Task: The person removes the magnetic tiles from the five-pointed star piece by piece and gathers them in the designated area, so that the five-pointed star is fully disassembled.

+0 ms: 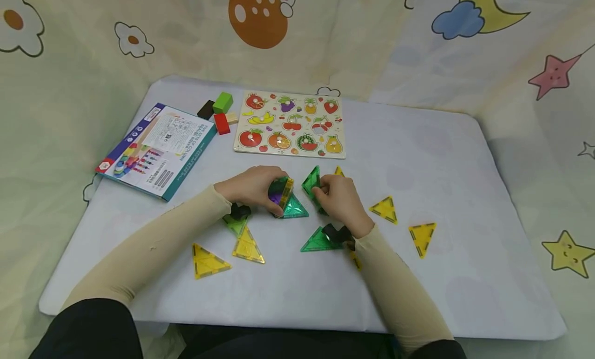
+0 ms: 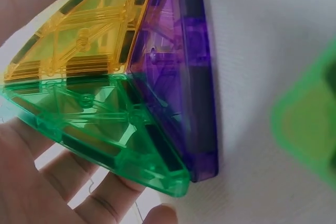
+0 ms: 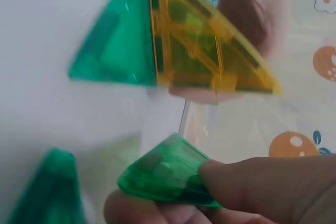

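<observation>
- Left hand (image 1: 251, 188): grip clenched around a small assembly of triangular tiles (image 1: 283, 196) at the middle of the counter (image 1: 465, 204). The left wrist view shows a yellow tile (image 2: 79, 35), a purple tile (image 2: 178, 77) and a green tile (image 2: 105, 124) joined edge to edge, with fingers (image 2: 89, 192) under the green one.
- Right hand (image 1: 341, 199): grip pinching a separate green triangular tile (image 1: 311, 183), held upright just beside the assembly. The right wrist view shows thumb and fingertips (image 3: 252, 182) closed on one corner of this tile.
- Loose tiles on the counter: one green triangle (image 1: 318, 241) flat near the right wrist; yellow triangles (image 1: 206, 260) lying near the left forearm, with two more yellow ones (image 1: 385, 209) to the right, well apart from the hands.
- Far side of the counter: fruit puzzle board (image 1: 290, 124), coloured wooden blocks (image 1: 222, 108) beside it, and a printed box (image 1: 155, 150) at the left.
</observation>
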The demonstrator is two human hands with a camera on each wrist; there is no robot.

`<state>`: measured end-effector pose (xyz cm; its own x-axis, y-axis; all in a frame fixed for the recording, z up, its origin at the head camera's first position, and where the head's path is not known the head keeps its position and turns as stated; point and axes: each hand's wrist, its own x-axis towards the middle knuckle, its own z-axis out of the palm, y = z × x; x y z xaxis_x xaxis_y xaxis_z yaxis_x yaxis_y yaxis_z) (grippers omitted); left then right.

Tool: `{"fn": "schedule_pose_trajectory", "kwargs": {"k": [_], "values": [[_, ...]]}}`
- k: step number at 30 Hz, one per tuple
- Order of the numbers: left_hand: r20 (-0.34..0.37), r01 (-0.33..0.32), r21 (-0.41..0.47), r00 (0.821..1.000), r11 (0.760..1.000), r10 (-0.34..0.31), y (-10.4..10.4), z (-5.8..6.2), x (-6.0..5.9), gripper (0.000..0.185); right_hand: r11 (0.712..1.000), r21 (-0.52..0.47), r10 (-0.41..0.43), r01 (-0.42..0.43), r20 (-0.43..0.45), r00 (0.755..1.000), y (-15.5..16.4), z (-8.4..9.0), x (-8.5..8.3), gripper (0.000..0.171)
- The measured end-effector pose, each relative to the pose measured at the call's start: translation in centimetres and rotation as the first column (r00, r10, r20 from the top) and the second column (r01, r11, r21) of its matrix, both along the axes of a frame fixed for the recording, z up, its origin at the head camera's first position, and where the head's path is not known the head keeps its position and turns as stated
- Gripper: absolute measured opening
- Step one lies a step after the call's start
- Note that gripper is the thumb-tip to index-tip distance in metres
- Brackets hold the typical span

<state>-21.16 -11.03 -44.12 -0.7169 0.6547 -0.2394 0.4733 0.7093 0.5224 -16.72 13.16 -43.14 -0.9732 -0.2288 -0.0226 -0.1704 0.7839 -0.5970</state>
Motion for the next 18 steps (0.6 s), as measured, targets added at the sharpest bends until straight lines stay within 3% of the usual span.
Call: {"fn": "schedule_pose_trajectory", "kwargs": {"k": [3,7,12,15,18], "values": [[0.010,0.009,0.014,1.000,1.000,-0.009,-0.1,-0.1,0.0,0.085,0.999,0.035,-0.002,0.001,0.019,1.000,0.1,-0.1,-1.2,0.019],[0.032,0.019,0.060,0.999,0.998,-0.021,-0.3,-0.4,0.0,0.070,0.993,0.107,-0.064,0.056,0.079,0.995,-0.1,-0.4,-2.6,0.031],[0.037,0.009,0.115,0.999,0.993,-0.014,0.0,-0.6,0.1,0.055,0.981,0.151,-0.134,0.125,0.051,0.990,-0.6,-0.5,-2.6,0.032],[0.028,-0.006,0.119,1.000,0.993,0.003,0.1,-0.3,0.2,0.052,0.993,0.099,-0.067,0.065,0.012,0.998,-1.0,-0.4,-1.9,0.024],[0.025,-0.022,0.119,1.000,0.993,0.019,0.0,-0.2,0.1,0.049,0.996,0.049,0.070,-0.072,0.059,0.996,-1.6,-0.3,-0.9,0.023]]}}
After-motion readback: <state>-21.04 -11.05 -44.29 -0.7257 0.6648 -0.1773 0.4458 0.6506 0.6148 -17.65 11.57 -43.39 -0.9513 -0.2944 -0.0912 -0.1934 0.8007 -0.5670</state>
